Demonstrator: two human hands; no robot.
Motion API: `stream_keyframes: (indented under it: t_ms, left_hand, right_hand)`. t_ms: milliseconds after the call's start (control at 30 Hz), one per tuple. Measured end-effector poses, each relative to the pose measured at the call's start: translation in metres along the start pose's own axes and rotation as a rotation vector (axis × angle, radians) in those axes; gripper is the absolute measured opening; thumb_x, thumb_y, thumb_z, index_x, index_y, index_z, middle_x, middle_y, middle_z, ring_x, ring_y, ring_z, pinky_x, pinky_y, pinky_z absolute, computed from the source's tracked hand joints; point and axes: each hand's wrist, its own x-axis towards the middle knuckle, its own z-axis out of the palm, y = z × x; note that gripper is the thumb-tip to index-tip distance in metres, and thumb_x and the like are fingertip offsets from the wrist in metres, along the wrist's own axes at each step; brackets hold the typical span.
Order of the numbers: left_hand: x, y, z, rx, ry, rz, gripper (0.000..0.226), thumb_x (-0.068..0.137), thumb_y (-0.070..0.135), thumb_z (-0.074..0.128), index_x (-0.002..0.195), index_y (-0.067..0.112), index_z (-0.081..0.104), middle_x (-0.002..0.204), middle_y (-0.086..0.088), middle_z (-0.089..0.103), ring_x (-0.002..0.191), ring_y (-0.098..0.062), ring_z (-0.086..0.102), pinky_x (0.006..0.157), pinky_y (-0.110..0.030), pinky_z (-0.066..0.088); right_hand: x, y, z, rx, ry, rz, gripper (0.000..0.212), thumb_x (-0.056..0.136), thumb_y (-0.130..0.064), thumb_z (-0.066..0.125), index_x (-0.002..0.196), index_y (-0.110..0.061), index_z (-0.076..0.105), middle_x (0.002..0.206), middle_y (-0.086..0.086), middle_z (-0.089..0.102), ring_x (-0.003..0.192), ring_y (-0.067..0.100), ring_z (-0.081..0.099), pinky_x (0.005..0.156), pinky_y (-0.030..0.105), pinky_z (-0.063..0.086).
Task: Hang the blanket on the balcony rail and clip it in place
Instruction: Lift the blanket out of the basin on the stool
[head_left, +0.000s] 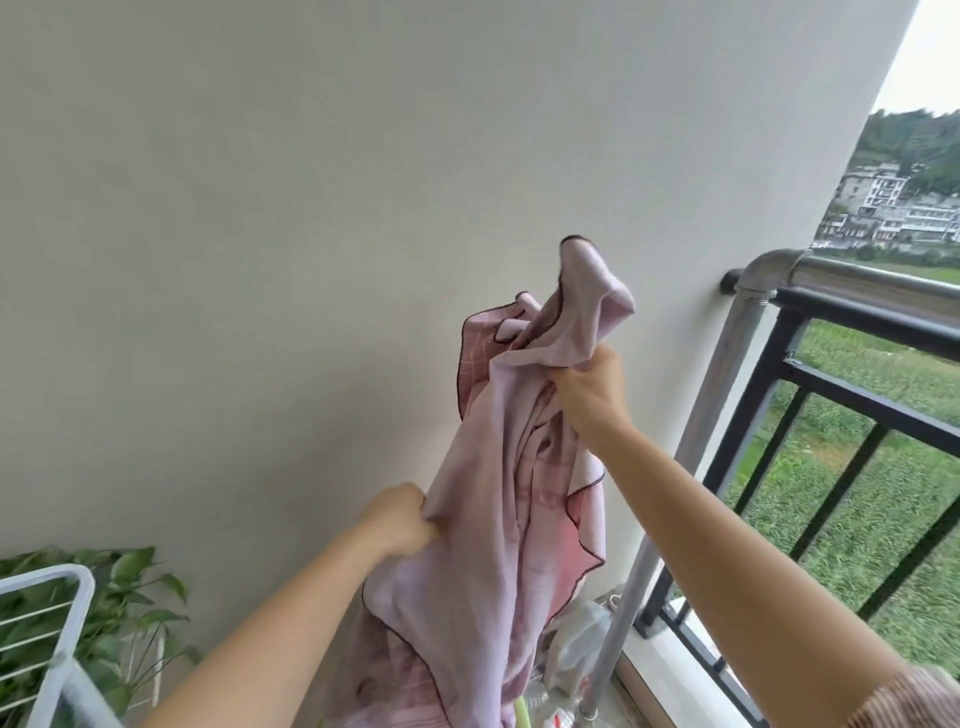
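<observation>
Holding the bunched pink blanket (498, 493) mid-air before the wall (260, 208): left hand (402, 519) pinches its lower edge, right hand (589, 387) grips the top. Nothing draped or clipped yet; no clips visible. Balcony rail (857, 275) sits bare at right, near but apart.

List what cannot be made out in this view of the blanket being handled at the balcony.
- Blanket in the head view: lower end cut off by the bottom edge; its bunched folds hide its full shape.
- Left hand and right hand: fingertips buried in cloth.
- Balcony rail: runs off the right edge.
- Clips: none visible.
- Clutter by the post: blurred.
</observation>
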Motion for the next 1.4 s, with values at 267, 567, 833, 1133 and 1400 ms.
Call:
stream_keyframes:
  t_ms: [267, 567, 833, 1133, 1400]
  left_hand:
    - [-0.009, 0.028, -0.091, -1.073, 0.07, 0.205, 0.015, 0.097, 0.018, 0.048, 0.1, 0.02, 0.061, 0.074, -0.003, 0.06, 0.064, -0.019, 0.054, 0.059, -0.029, 0.034]
    - [-0.03, 0.075, -0.097, -0.884, -0.093, 0.39, 0.023, 0.092, 0.013, 0.05, 0.096, 0.016, 0.072, 0.093, 0.005, 0.065, 0.077, -0.007, 0.064, 0.058, -0.013, 0.046]
    - [-0.024, 0.003, -0.071, -0.911, 0.207, 0.32, 0.067, 0.059, 0.019, 0.058, 0.123, 0.037, 0.056, 0.139, 0.003, 0.051, 0.134, -0.013, 0.041, 0.11, -0.037, 0.033]
    - [-0.007, -0.016, 0.071, -0.378, 0.079, -0.073, 0.171, 0.03, 0.07, 0.079, 0.134, 0.015, -0.045, 0.151, -0.007, -0.036, 0.145, -0.025, -0.02, 0.12, -0.041, 0.005]
    - [0.007, 0.05, 0.022, -0.502, 0.324, -0.178, 0.08, 0.077, 0.046, 0.068, 0.144, 0.017, 0.033, 0.136, -0.018, 0.05, 0.123, -0.036, 0.05, 0.092, -0.039, 0.046]
  right_hand:
    - [-0.014, 0.02, -0.005, -0.388, -0.281, -0.162, 0.054, 0.074, -0.002, 0.044, 0.117, -0.025, 0.068, 0.109, 0.005, 0.071, 0.097, 0.019, 0.064, 0.077, 0.033, 0.054]
    - [-0.049, 0.019, 0.038, -0.004, -0.547, -0.01, 0.054, 0.059, -0.035, 0.083, 0.105, -0.023, 0.057, 0.099, 0.0, 0.07, 0.093, 0.011, 0.068, 0.083, 0.038, 0.057]
    - [-0.024, -0.003, 0.016, -0.344, -0.211, -0.348, 0.042, 0.082, -0.016, 0.065, 0.121, -0.027, 0.056, 0.076, -0.016, 0.05, 0.081, 0.021, 0.056, 0.056, 0.018, 0.035]
    - [0.021, -0.152, -0.037, -0.278, 0.086, -0.589, 0.019, 0.073, -0.004, 0.067, 0.089, -0.006, 0.059, 0.079, 0.013, 0.066, 0.07, 0.03, 0.061, 0.059, 0.04, 0.049]
    - [0.015, -0.241, -0.116, -0.019, 0.307, -0.778, 0.034, 0.067, 0.009, 0.058, 0.092, -0.013, 0.063, 0.083, 0.006, 0.071, 0.081, 0.022, 0.068, 0.061, 0.047, 0.056]
